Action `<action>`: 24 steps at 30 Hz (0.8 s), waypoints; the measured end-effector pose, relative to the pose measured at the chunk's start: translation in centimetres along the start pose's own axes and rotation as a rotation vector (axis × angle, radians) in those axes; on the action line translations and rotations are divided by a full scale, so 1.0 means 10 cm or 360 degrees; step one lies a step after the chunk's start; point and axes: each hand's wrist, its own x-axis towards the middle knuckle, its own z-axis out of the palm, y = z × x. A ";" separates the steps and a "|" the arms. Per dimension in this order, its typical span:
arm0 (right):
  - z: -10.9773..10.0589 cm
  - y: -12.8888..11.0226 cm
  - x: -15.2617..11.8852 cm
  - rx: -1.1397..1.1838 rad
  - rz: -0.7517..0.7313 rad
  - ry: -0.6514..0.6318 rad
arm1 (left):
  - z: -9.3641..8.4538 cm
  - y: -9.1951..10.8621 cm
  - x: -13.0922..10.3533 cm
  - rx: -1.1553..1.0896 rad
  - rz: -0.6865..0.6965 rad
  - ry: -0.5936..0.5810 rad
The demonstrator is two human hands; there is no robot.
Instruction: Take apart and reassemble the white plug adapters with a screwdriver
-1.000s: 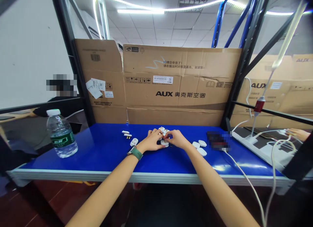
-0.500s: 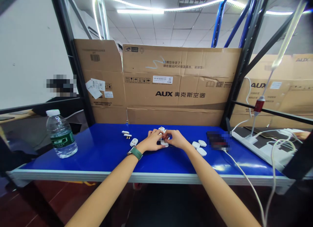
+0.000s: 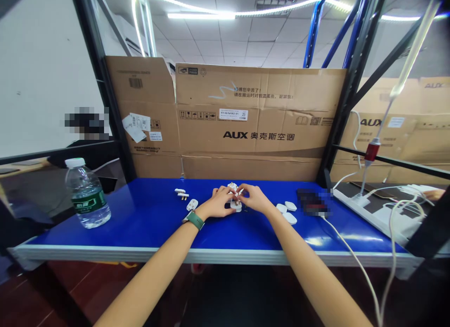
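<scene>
My left hand [image 3: 220,203], with a green-strapped watch on its wrist, is closed round a white plug piece [image 3: 236,207] low over the blue table. The fingers of my right hand [image 3: 254,198] are pinched together just above that piece; whatever they grip is too small to make out. Behind my fingertips another white plug piece [image 3: 232,186] with a pin showing is partly hidden. To the left of my left hand lies an open plug half [image 3: 192,204], and further off a pair of plug pieces with pins [image 3: 183,195]. Several smooth white covers [image 3: 289,218] lie beside my right forearm.
A water bottle [image 3: 87,195] stands at the table's left. At the right a dark blurred device [image 3: 312,201] has a white cable [image 3: 346,249] running over the front edge. Cardboard [image 3: 253,163] walls off the back. A person [image 3: 87,144] is beyond the left side.
My right fingers have shifted slightly to the right, showing more of the plug piece between my hands. My left hand stays nearly still.
</scene>
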 end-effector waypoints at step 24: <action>-0.05 -0.34 0.01 0.2326 0.0002 0.0007 | -0.09 0.10 0.01 -0.0093 0.0130 -0.0093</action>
